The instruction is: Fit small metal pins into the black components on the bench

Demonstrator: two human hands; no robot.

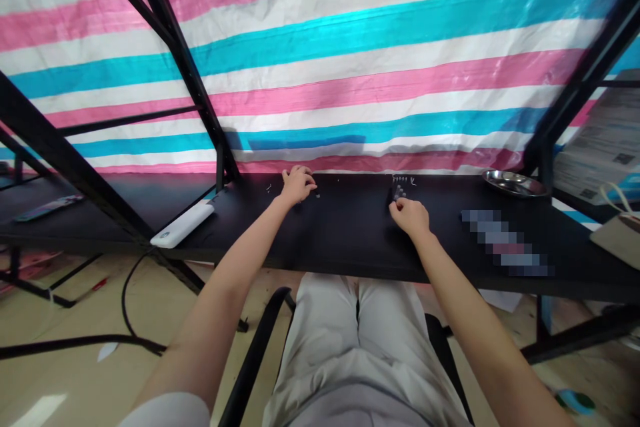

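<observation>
My left hand (299,185) is over the back of the black table, its fingers curled downward. At its fingertips is a small dark piece (317,193) with a pale end, too small to name. My right hand (410,216) is closed in a pinch farther right, at the lower end of a small dark object with greyish, shiny bits (398,191). What sits between its fingertips is hidden. Just behind it lies a row of small silvery pieces (403,180). A few tiny light bits (269,187) lie left of my left hand.
A shiny round metal plate (515,183) stands at the back right of the black table (350,240). A blurred-out flat item (505,243) lies nearer. A white oblong device (183,223) sits at left beside black frame bars (183,60). Striped sheeting (375,90) hangs behind.
</observation>
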